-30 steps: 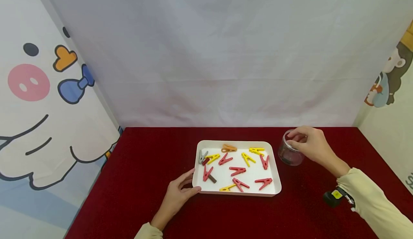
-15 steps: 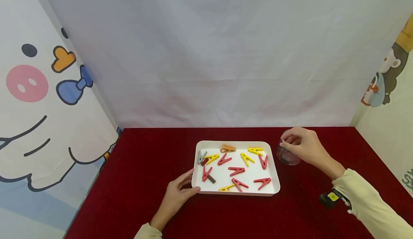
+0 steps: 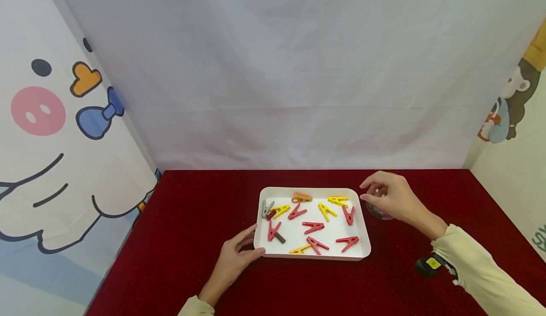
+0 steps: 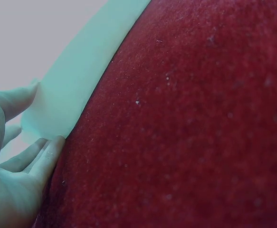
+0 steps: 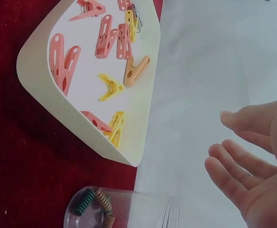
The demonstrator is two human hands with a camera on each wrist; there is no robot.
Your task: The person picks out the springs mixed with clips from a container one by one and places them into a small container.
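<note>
A shallow white tray holds scattered plastic clothespins: several red, several yellow, one orange and one grey. A dark red ribbed piece and a brown ribbed piece lie among them. My left hand touches the tray's front left corner with thumb and fingertips. Just right of the tray stands a clear jar with small coiled pieces, green and brown, at its bottom. My right hand hovers over the jar, thumb and fingers apart with nothing between them.
Dark red cloth covers the table. A white curtain hangs behind its back edge, and panels with cartoon prints flank both sides. The jar stands close to the tray's right wall.
My right hand has moved left from the jar's mouth toward the tray's right edge, its fingers now outside the jar. The left hand stays at the tray corner.
</note>
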